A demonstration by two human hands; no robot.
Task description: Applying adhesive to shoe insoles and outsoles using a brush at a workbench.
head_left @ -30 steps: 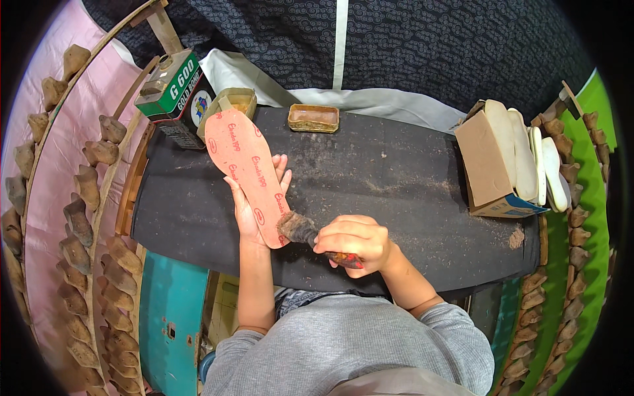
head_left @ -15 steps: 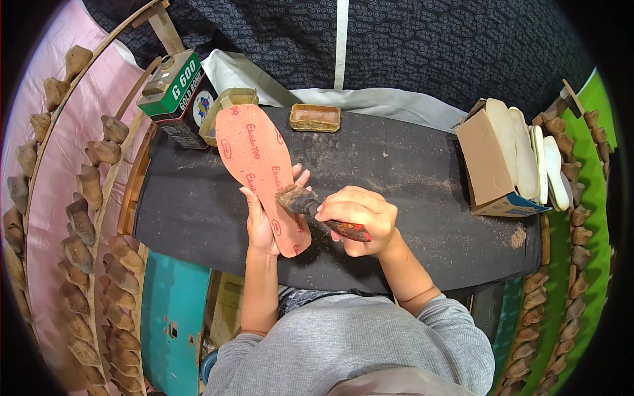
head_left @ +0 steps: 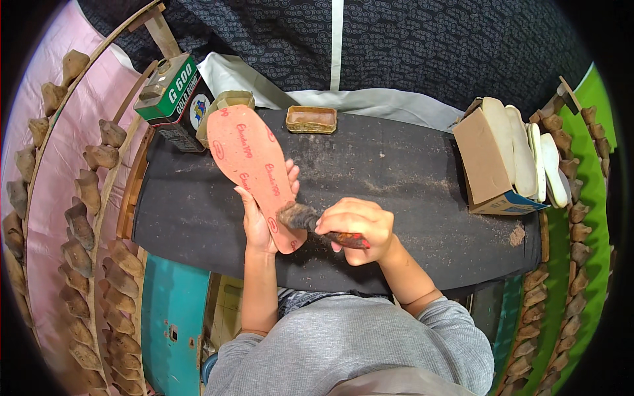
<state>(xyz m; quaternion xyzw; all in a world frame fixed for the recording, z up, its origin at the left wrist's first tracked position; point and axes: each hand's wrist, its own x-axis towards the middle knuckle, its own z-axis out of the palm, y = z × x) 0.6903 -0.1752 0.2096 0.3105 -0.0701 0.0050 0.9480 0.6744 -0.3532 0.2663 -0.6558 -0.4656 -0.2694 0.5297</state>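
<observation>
At eleven o'clock, the olive, translucent, rectangular tub [head_left: 236, 97] could be knocked if the flat, salmon-pink, sole-shaped sheet [head_left: 249, 155] at ten swings outward. The left hand [head_left: 259, 228] cradles the sheet from beneath; heavy pressure might dislodge it. The dark, matted-bristle brush [head_left: 302, 218], gripped in the right hand [head_left: 363, 228] at four, could slip over the sheet's edge.
</observation>
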